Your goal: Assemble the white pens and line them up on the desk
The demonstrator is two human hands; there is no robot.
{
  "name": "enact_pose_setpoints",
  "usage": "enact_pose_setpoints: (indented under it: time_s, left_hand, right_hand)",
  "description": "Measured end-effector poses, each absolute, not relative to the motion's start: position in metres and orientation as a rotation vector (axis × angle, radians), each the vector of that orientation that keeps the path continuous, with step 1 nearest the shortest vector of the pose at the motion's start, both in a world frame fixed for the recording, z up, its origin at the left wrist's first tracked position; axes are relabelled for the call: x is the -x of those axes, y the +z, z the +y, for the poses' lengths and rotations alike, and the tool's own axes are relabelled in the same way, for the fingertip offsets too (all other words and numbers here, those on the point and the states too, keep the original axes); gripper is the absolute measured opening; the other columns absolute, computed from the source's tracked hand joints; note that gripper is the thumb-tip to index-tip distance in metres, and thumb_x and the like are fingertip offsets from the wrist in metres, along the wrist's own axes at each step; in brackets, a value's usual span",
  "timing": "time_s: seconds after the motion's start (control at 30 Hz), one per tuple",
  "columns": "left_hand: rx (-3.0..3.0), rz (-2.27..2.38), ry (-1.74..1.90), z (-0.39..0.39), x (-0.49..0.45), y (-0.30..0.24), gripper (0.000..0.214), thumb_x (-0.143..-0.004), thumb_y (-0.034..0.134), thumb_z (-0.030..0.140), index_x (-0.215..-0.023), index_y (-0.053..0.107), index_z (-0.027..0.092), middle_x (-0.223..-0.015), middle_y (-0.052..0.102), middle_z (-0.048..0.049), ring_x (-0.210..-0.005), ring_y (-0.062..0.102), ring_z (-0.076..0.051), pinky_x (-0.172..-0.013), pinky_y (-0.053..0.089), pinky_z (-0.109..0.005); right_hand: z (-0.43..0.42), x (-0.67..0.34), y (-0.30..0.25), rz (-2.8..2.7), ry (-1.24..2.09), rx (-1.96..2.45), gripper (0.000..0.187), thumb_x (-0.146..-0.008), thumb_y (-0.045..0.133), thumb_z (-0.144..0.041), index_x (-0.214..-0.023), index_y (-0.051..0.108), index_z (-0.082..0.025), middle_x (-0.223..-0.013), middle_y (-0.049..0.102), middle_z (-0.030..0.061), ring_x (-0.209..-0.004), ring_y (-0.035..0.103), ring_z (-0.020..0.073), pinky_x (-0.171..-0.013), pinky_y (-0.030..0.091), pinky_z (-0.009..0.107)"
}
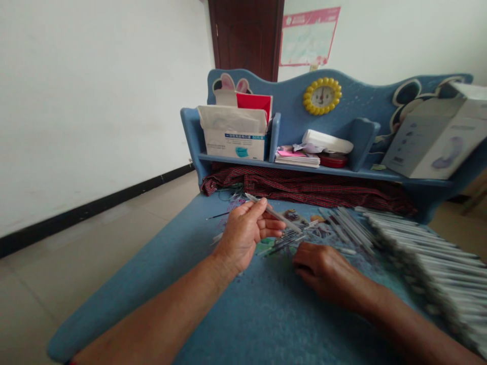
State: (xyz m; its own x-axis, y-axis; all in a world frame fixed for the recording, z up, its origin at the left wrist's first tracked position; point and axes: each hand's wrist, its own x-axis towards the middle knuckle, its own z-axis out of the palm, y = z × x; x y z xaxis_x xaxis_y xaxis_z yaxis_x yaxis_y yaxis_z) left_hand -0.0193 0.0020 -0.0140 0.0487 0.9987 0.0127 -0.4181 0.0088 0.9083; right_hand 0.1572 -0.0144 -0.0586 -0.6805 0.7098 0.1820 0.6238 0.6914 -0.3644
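Note:
My left hand (245, 230) is raised a little above the blue desk (236, 314), its fingers pinched round a clear pen barrel (272, 213) that slants up to the left. My right hand (323, 266) rests knuckles-up on the desk, fingers curled down onto a small heap of dark pen refills (287, 239); whether it grips one is hidden. Loose clear pen barrels (348, 225) lie just beyond both hands.
A long stack of white pens (429, 253) runs along the right side. Red checked cloth (304, 185) lies under the desk shelf, which holds a mask box (236, 137), papers (297, 157) and a large white box (433, 137). Floor drops off at left.

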Motion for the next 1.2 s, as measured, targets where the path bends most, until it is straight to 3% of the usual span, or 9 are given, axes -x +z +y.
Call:
enact_pose_setpoints:
  time_s: [0.43,0.6,0.7,0.9,1.03,1.2]
  left_hand:
    - [-0.911,0.870,1.357,0.003,0.020,-0.014,0.013,-0.085,0.048,0.024,-0.078,0.048,0.013,-0.065,0.065,-0.0058,-0.053,0.064,-0.015,-0.047,0.051,-0.022]
    - [-0.920,0.869,1.354,0.004,0.021,-0.014,0.014,-0.086,0.047,0.024,-0.078,0.049,0.013,-0.066,0.065,-0.0063,-0.054,0.064,-0.015,-0.048,0.051,-0.023]
    - [-0.922,0.875,1.347,0.004,0.021,-0.014,0.014,-0.086,0.047,0.025,-0.077,0.048,0.013,-0.065,0.065,-0.0060,-0.054,0.064,-0.015,-0.047,0.051,-0.023]
    - [-0.943,0.871,1.328,0.004,0.021,-0.017,0.014,-0.085,0.048,0.025,-0.079,0.049,0.013,-0.066,0.064,-0.0057,-0.055,0.064,-0.015,-0.048,0.052,-0.023]
    - [-0.960,0.866,1.316,0.005,0.021,-0.018,0.014,-0.085,0.049,0.025,-0.078,0.049,0.013,-0.066,0.063,-0.0057,-0.054,0.064,-0.015,-0.047,0.051,-0.023]
    - [-0.968,0.857,1.295,0.004,0.020,-0.019,0.014,-0.084,0.049,0.025,-0.079,0.049,0.013,-0.066,0.063,-0.0059,-0.054,0.064,-0.015,-0.048,0.052,-0.023]
  right_hand:
    - [-0.014,-0.157,-0.058,-2.553,0.441,1.064,0.022,-0.079,0.044,-0.007,-0.062,0.054,-0.016,-0.072,0.054,0.0025,-0.065,0.051,0.0121,-0.059,0.037,0.025]
    - [-0.013,-0.159,-0.058,-2.128,0.775,1.125,0.012,-0.077,0.053,-0.013,-0.084,0.059,-0.020,-0.073,0.060,-0.0004,-0.067,0.056,0.0134,-0.060,0.041,0.025]
    - [-0.014,-0.158,-0.054,-1.847,0.978,1.114,0.020,-0.074,0.058,-0.016,-0.093,0.056,-0.020,-0.073,0.062,-0.0012,-0.065,0.057,0.0133,-0.058,0.043,0.025]
    - [-0.018,-0.154,-0.046,-1.613,1.006,1.032,0.039,-0.069,0.066,-0.018,-0.105,0.053,-0.022,-0.074,0.063,-0.0015,-0.067,0.059,0.0132,-0.057,0.043,0.026]
    - [-0.017,-0.155,-0.047,-1.515,1.036,0.956,0.035,-0.068,0.067,-0.017,-0.101,0.057,-0.023,-0.071,0.064,-0.0021,-0.065,0.059,0.0122,-0.056,0.045,0.024]
    - [-0.014,-0.159,-0.046,-1.409,1.125,0.896,0.017,-0.063,0.072,-0.017,-0.077,0.062,-0.021,-0.072,0.063,-0.0019,-0.065,0.059,0.0105,-0.058,0.048,0.022]
